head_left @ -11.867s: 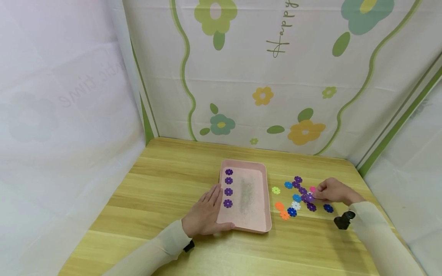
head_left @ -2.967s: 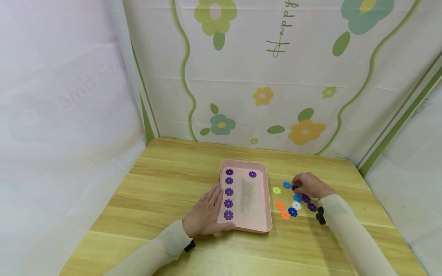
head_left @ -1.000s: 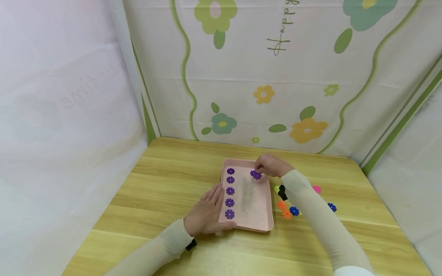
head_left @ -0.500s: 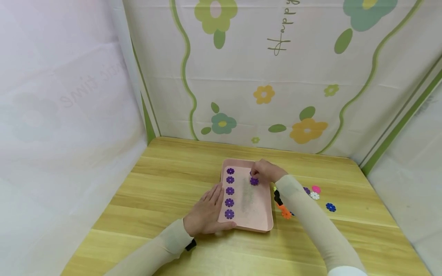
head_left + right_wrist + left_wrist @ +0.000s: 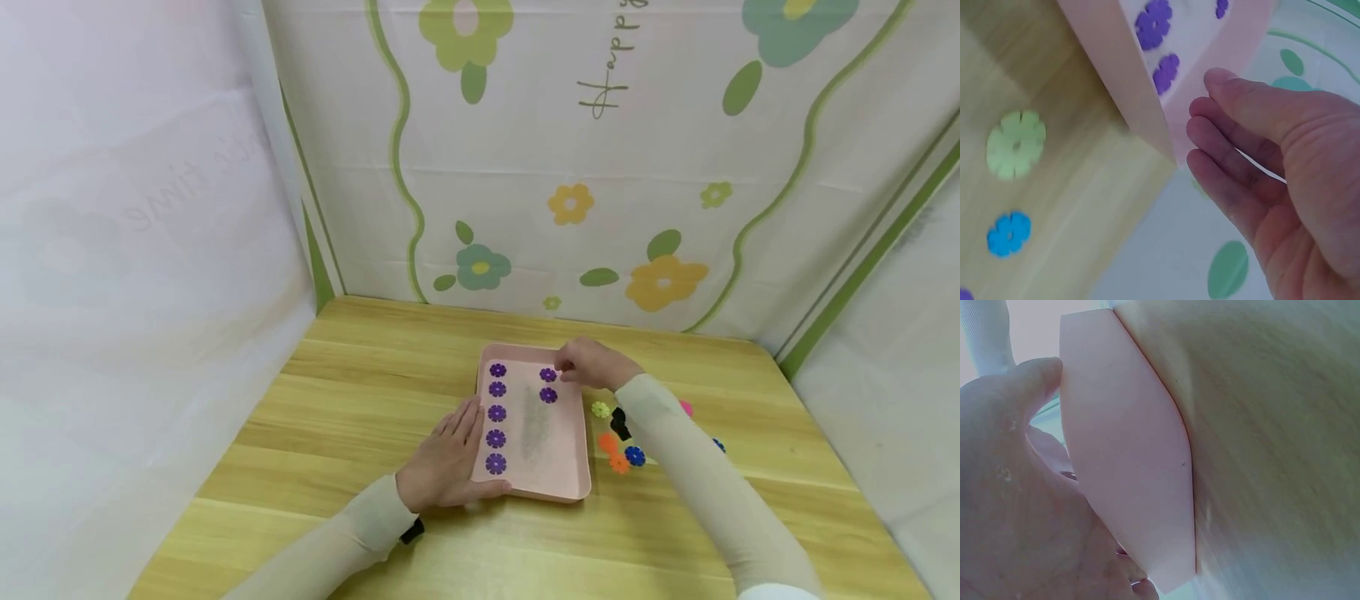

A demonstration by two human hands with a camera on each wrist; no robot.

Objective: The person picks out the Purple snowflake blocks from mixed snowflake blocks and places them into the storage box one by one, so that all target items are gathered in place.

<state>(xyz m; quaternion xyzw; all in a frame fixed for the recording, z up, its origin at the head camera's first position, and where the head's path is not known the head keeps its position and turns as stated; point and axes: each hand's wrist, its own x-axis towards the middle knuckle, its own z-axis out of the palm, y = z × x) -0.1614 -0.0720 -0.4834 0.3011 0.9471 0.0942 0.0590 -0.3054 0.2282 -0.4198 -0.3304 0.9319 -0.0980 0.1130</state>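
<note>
Tray (image 5: 564, 454): pink, flat on the desk (image 5: 360, 367), with purple pieces (image 5: 497, 408) shaped like flowers in two columns inside.
Left hand (image 5: 447, 467): at the tray's left side, fingers straight along the rim, thumb spread to the near rim.
Right hand (image 5: 592, 363): at the tray's far right corner, thumb apart from loosely bent fingers, pinching nothing; rim contact, I cannot tell.
Left column: five purple pieces down the tray's left side.
Loose pieces: right of the tray, one lime piece (image 5: 600, 410), orange pieces (image 5: 618, 463), dark blue pieces (image 5: 635, 456) and a partly covered pink piece (image 5: 686, 407).
Right column: two purple pieces at the tray's far right.
Newest piece (image 5: 548, 395): at the fingers half a second ago, now lying free in the tray; the shorter column has apparently gained its second.
</note>
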